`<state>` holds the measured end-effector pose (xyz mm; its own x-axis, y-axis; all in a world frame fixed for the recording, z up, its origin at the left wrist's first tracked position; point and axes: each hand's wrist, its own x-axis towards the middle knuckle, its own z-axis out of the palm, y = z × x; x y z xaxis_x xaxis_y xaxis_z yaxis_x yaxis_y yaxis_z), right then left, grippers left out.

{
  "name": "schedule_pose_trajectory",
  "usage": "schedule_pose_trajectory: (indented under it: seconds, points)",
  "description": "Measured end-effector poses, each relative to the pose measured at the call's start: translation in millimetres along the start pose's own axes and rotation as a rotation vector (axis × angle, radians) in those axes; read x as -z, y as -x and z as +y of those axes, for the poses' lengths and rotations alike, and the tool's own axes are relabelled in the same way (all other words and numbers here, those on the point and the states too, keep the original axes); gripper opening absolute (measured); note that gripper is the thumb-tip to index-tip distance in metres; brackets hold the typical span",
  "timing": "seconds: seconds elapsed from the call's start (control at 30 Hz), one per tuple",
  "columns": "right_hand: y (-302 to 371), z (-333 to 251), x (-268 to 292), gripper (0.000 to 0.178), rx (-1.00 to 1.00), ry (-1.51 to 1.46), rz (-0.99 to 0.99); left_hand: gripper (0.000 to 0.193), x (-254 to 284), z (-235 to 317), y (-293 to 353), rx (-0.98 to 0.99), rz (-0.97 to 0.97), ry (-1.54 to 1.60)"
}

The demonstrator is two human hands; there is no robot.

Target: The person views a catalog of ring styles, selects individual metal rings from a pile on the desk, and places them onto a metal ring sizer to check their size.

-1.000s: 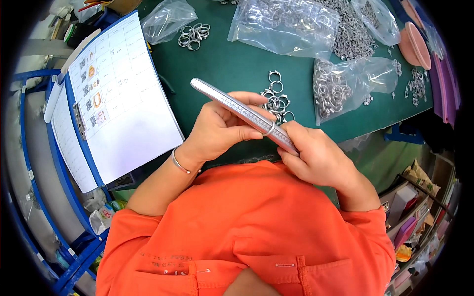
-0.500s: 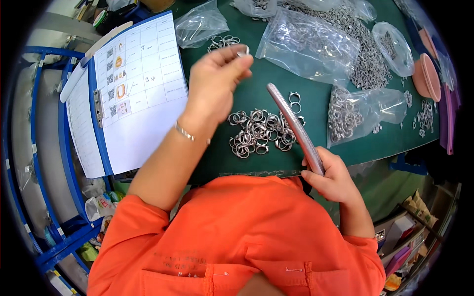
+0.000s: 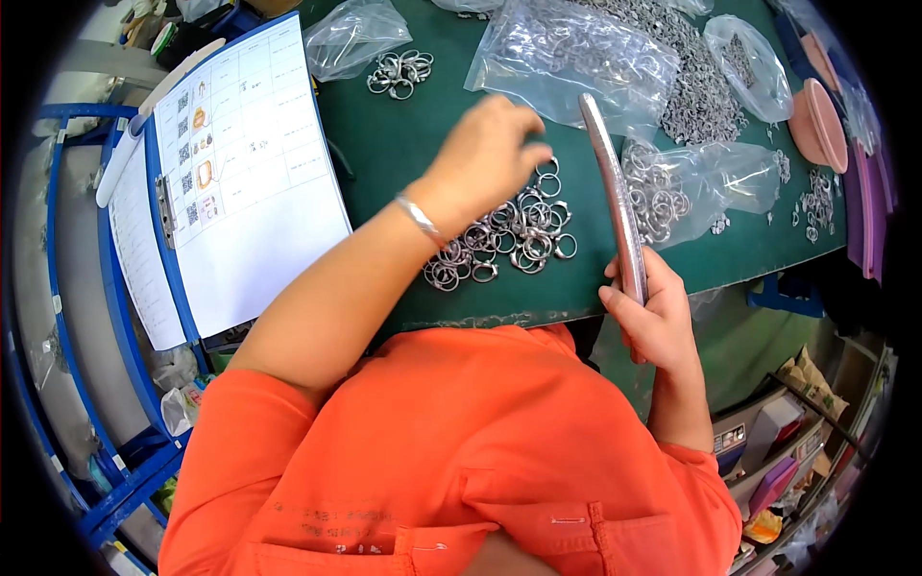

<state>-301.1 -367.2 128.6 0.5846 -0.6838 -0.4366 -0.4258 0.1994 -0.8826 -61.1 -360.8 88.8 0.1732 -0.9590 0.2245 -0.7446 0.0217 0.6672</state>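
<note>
My right hand is closed round the lower, thicker end of a ring mandrel, a long tapered rod with a pinkish-silver sheen, its thin tip pointing up and away. My left hand hovers over the far side of a loose pile of silver rings. Its thumb and forefinger are spread, with nothing visible between them; the other fingers are partly hidden. Just by the thumb lies a single ring at the pile's far edge. Farther left sits a smaller group of rings on the green table.
A clipboard with printed sheets lies left. Clear bags of small metal parts, a bag of rings and a heap of grey pieces occupy the far right. A pink bowl stands near the right edge; a blue rack is at left.
My left hand has moved right and nearer, from beside the small ring group to over the pile; the ring it held no longer shows in it. The mandrel has swung more upright.
</note>
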Motion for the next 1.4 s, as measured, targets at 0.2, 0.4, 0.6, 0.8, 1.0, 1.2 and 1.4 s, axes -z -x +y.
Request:
schedule_pose_trajectory:
  seconds: [0.2, 0.4, 0.6, 0.8, 1.0, 1.2, 1.4]
  points:
    - [1.3, 4.7, -1.0, 0.014, 0.058, 0.035, 0.011, 0.018, 1.4, 3.6, 13.6, -0.044, 0.036, 0.067]
    - [-2.3, 5.2, -4.6, 0.015, 0.015, 0.051, -0.024, 0.039, 18.3, 19.9, 29.4, -0.133, 0.205, 0.192]
    - [-5.3, -1.4, -9.9, 0.016, -0.004, 0.117, -0.104, 0.028, 33.7, 16.1, 39.8, 0.039, 0.136, 0.441]
    - [-4.2, 5.7, -13.9, 0.018, 0.138, 0.22, -0.159, 0.028, 51.9, 13.8, 38.7, 0.649, -0.047, 1.441]
    - [-2.2, -5.5, -13.5, 0.019, 0.189, 0.281, -0.2, 0.029, 56.1, 12.8, 44.4, 0.643, -0.05, 1.345]
    - [-3.6, -12.1, -13.4, 0.018, 0.221, 0.286, -0.255, 0.027, 48.8, 14.0, 53.5, 0.601, -0.072, 1.33]
    - [-6.3, -20.4, -24.8, 0.021, 0.389, 0.272, -0.333, 0.04, 30.3, 26.0, 76.6, 0.277, -0.319, 1.027]
